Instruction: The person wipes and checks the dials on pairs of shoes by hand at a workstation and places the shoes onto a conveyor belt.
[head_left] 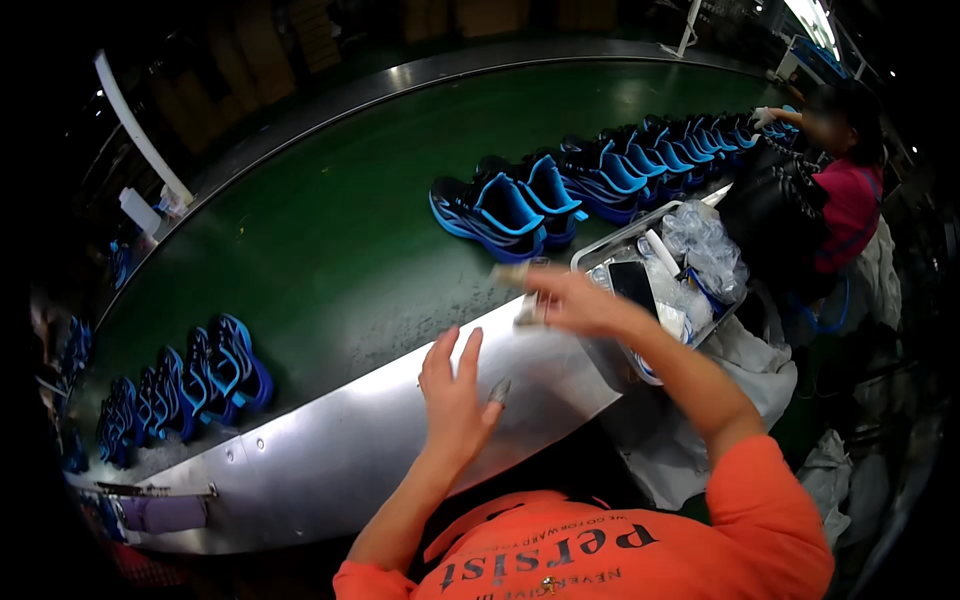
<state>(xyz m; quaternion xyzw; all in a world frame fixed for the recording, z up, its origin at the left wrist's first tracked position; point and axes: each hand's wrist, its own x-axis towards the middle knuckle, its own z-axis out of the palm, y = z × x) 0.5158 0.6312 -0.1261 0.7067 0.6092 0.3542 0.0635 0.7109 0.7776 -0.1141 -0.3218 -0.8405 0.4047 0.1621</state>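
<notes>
Seen from above, a person in an orange T-shirt point(765, 505) reaches both bare arms over the brushed-metal edge point(350, 435) of a long green work surface point(330, 240). The hands are apart. The left hand point(455, 400) is empty, its fingers spread above the metal, with a grey covering point(499, 391) on the thumb tip. The right hand point(570, 302) is blurred, its fingers pointing left beside a clear plastic tray; pale yellowish material shows at the fingertips, and whether it grips anything cannot be told.

Just beyond the right hand stands the nearest black-and-blue sneaker point(462, 212), upright on the green surface, heading a row of matching sneakers point(610, 185) that curves away right. A smaller group of sneakers point(235, 365) stands at left. The tray point(610, 241) holds a dark-screened phone point(632, 284) and crumpled clear plastic bags point(705, 240). At far right, a co-worker point(845, 215) in a pinkish-red top extends a gloved hand point(764, 117) to the row.
</notes>
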